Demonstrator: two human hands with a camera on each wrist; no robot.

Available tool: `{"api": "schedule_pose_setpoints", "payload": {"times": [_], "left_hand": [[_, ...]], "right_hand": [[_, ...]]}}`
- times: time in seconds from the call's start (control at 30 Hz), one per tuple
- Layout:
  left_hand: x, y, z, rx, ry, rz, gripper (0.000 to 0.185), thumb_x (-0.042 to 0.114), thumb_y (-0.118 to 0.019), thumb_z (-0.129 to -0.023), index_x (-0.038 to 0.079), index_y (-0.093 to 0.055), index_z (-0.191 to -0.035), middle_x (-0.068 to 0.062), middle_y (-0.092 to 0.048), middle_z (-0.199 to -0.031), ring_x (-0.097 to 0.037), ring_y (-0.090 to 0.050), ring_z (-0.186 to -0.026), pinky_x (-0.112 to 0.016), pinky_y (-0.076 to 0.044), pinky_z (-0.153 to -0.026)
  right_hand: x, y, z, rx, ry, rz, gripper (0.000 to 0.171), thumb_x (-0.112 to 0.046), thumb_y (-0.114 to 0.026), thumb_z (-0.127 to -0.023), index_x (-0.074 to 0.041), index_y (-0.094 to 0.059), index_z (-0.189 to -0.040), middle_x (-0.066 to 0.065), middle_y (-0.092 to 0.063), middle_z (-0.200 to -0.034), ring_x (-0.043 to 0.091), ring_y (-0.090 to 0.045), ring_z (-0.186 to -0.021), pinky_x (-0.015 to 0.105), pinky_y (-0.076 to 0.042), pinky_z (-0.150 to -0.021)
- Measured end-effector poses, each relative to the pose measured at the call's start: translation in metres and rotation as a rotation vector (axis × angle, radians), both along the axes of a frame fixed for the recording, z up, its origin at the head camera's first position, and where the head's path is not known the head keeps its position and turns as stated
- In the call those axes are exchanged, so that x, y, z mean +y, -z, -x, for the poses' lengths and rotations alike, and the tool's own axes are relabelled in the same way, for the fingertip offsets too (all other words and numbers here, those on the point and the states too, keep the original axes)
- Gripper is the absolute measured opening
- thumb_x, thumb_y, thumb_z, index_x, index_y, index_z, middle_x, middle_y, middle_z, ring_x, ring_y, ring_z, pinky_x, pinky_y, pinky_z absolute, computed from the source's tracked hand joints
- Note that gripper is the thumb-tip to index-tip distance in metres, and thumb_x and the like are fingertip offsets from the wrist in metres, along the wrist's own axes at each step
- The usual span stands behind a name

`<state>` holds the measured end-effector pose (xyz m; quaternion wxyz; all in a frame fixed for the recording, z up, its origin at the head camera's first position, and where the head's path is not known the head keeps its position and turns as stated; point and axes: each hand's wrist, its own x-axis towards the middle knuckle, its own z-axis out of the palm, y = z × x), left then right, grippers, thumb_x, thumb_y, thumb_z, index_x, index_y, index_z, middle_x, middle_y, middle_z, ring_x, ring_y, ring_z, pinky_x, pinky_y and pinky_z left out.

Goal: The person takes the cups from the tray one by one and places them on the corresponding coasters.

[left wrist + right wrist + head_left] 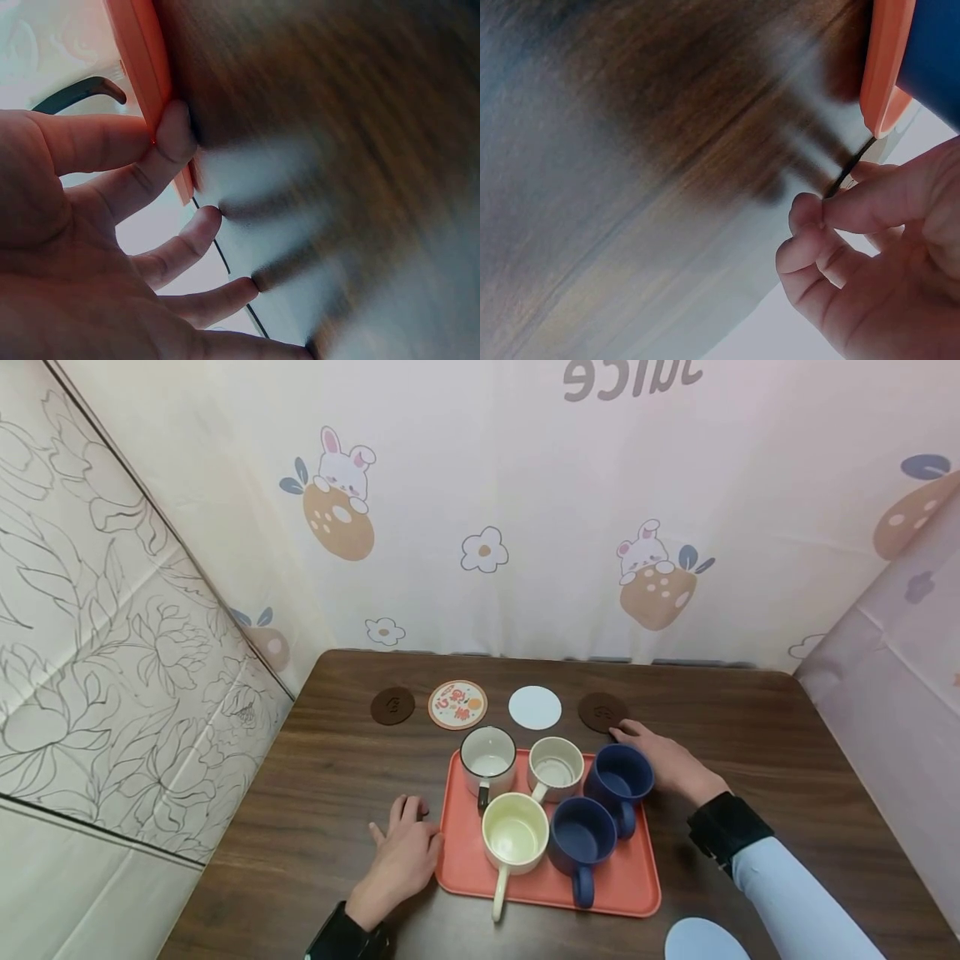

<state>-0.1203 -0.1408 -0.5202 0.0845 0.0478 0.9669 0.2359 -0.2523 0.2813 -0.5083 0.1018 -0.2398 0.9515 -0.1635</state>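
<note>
My right hand (667, 764) reaches past the back right of the coral tray (630, 897). Its thumb and fingers pinch the near edge of a dark brown round coaster (602, 710), seen as a thin dark edge (849, 169) in the right wrist view. My left hand (407, 853) lies on the table by the tray's left side, fingers spread and loosely bent, the thumb side at the tray's rim (142, 60). On the tray stand a white mug with a dark rim (489, 764), a cream mug (555, 768), a pale yellow mug (515, 835) and two navy mugs (582, 839).
Along the table's back lie another dark brown coaster (392, 706), a patterned coaster (457, 705) and a white coaster (535, 707). A pale round disc (705, 939) lies at the front right. A printed curtain (487, 485) hangs behind the wooden table (300, 827).
</note>
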Motion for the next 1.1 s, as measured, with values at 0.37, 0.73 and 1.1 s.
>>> {"api": "schedule_pose_setpoints", "payload": {"times": [0.37,0.73,1.1], "left_hand": [[0.001,0.001,0.0,0.004,0.0,0.01,0.022,0.017,-0.064,-0.103,0.015,-0.078,-0.085,-0.009,-0.048,-0.125,-0.045,-0.028,-0.144,-0.094,-0.013,-0.095],[0.001,0.002,0.001,-0.016,-0.001,0.023,0.023,0.018,-0.064,-0.103,0.015,-0.078,-0.086,-0.009,-0.048,-0.126,-0.044,-0.028,-0.144,-0.094,-0.012,-0.095],[0.002,0.001,0.001,-0.018,-0.007,0.006,0.022,0.017,-0.064,-0.103,0.013,-0.08,-0.088,-0.01,-0.049,-0.127,-0.046,-0.027,-0.145,-0.094,-0.011,-0.095]], "right_hand": [[-0.001,-0.002,-0.002,0.015,-0.011,0.012,0.056,-0.021,-0.07,-0.101,0.007,-0.054,-0.147,0.037,-0.043,-0.15,0.056,-0.057,-0.125,0.07,-0.05,-0.094],[0.004,0.003,-0.008,0.032,0.027,0.036,0.055,-0.019,-0.068,-0.102,0.004,-0.053,-0.15,0.036,-0.038,-0.152,0.057,-0.054,-0.127,0.071,-0.049,-0.094],[0.021,-0.018,-0.065,-0.045,0.269,-0.063,0.053,0.0,-0.07,-0.093,0.008,-0.056,-0.143,0.042,-0.045,-0.139,0.058,-0.059,-0.115,0.07,-0.053,-0.082]]}}
